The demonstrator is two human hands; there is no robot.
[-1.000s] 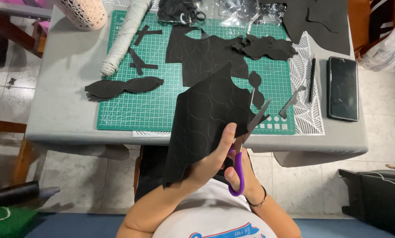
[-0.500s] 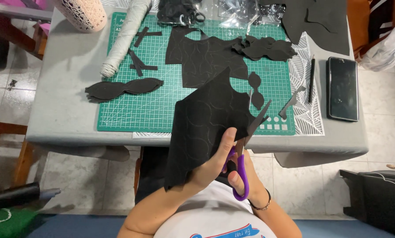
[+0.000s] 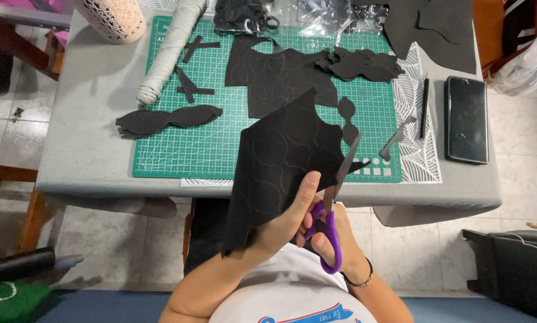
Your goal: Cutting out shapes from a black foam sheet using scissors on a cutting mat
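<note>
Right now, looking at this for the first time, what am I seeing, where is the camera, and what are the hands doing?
The view comes from a camera on a person's head, looking down. The left hand holds up a black sheet with faint curved lines. The right hand works purple-handled scissors at its edge. Below lies a grey table with a green cutting mat, black cut-out shapes, a pale roll, a pencil and a dark phone.

left hand grips black sheet over near edge of green cutting mat; right hand works purple scissors, blades in sheet | phone right of mat; pencil between
</note>
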